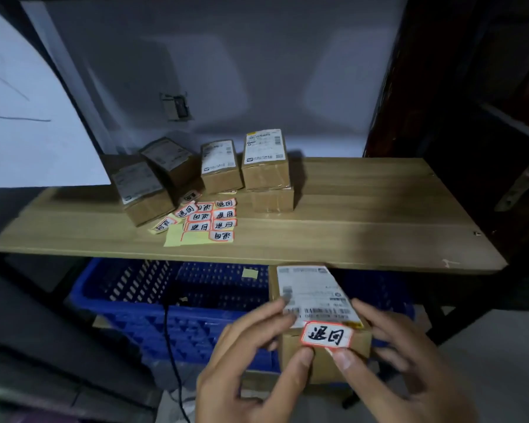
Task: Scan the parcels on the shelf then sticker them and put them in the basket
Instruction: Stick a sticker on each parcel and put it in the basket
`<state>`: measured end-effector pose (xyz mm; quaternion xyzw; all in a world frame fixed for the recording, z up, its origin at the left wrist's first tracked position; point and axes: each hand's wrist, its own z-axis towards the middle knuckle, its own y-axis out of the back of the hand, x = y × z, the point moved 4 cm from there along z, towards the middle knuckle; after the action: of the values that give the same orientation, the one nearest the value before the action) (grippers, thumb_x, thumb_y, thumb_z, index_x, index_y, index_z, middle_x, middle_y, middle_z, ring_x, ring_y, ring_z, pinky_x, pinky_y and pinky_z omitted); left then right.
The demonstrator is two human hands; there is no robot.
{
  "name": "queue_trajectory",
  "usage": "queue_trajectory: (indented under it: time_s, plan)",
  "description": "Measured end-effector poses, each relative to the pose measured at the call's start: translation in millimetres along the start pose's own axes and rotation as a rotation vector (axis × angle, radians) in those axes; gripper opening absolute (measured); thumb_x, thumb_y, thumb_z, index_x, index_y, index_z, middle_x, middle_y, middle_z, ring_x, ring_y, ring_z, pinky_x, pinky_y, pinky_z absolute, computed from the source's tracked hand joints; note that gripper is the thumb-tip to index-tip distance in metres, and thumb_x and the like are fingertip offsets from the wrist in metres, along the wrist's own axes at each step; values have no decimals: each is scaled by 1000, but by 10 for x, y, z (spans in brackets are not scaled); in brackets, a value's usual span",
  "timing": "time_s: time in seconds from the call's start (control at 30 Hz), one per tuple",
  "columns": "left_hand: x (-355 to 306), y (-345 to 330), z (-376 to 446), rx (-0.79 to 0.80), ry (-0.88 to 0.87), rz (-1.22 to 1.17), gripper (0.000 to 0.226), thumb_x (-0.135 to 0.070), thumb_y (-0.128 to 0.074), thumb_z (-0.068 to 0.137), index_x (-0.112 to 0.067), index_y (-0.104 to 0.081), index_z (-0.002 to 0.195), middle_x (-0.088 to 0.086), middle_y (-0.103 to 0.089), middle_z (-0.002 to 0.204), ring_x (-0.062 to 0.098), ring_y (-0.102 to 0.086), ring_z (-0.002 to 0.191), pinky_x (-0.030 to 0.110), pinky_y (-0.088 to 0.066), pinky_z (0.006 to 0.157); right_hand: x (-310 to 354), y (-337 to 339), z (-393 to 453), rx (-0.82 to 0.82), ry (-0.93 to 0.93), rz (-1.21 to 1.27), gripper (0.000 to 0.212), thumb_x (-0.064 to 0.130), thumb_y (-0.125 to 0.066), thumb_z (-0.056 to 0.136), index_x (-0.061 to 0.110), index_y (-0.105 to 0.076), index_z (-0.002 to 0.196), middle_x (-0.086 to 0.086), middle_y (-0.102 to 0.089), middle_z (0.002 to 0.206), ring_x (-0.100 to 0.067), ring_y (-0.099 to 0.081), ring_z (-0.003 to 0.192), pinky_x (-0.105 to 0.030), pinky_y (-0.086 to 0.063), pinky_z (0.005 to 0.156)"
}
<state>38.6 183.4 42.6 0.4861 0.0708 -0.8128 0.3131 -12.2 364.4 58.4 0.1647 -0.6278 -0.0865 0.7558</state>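
Note:
A small cardboard parcel [315, 303] with a white shipping label is held in front of me, above the blue basket [153, 303]. My left hand [245, 361] grips its left side, thumb at the lower edge of a red-bordered white sticker [326, 334] with black handwriting. My right hand [400, 358] holds the right side, its thumb pressing the sticker's lower right corner. Several more labelled parcels [266, 161] stand at the back of the wooden shelf [364, 227]. A sheet of the same stickers [209, 219] lies in front of them.
A black cable [170, 346] runs down over the basket's front. A small yellow scrap [249, 273] lies inside the basket. A white board [22, 117] leans at the left, and a dark door with a handle [519, 187] stands at the right.

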Motion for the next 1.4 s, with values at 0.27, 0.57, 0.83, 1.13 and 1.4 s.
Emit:
queue_trajectory:
  time_s: [0.27, 0.57, 0.83, 1.13, 1.4]
  plan:
    - [587, -92, 158, 175, 351, 16, 33, -18, -81, 92, -40, -75, 116, -21, -78, 118, 0, -74, 107, 28, -61, 94, -413, -389, 349, 66, -111, -13, 42, 40, -84, 74, 57, -67, 108, 24, -74, 104, 6, -69, 98, -23, -58, 85]
    - [1180, -446, 712, 508, 547, 161, 20, -22, -81, 90, -28, -69, 105, -6, -80, 96, 13, -76, 92, 36, -62, 90, -819, -707, 959, 238, -212, -337, 47, 29, -73, 86, 27, -64, 131, 15, -74, 108, -4, -68, 105, -31, -58, 90]
    - [1572, -650, 986, 805, 669, 202, 13, -14, -74, 91, -24, -68, 97, -1, -72, 88, 15, -68, 87, 32, -55, 82, -1254, -869, 1445, 618, -461, -344, 73, 5, -77, 79, 20, -49, 145, -1, -63, 135, -17, -63, 112, -21, -52, 83]
    - [1772, -655, 1037, 914, 580, 673, 39, -11, -58, 97, -9, -60, 135, 18, -67, 134, 33, -63, 126, 36, -52, 103, -1063, -722, 1446, 606, -334, -531, 48, 19, -58, 96, 35, -47, 140, 8, -59, 135, -13, -60, 116, -23, -48, 94]
    - [801, -271, 1145, 674, 511, 142, 12, -40, -72, 90, -42, -79, 100, -15, -82, 103, -3, -74, 101, 23, -54, 102, -283, -310, 1235, 560, -231, -110, 23, 22, -70, 93, 44, -76, 89, 20, -77, 101, 4, -69, 99, -4, -46, 88]
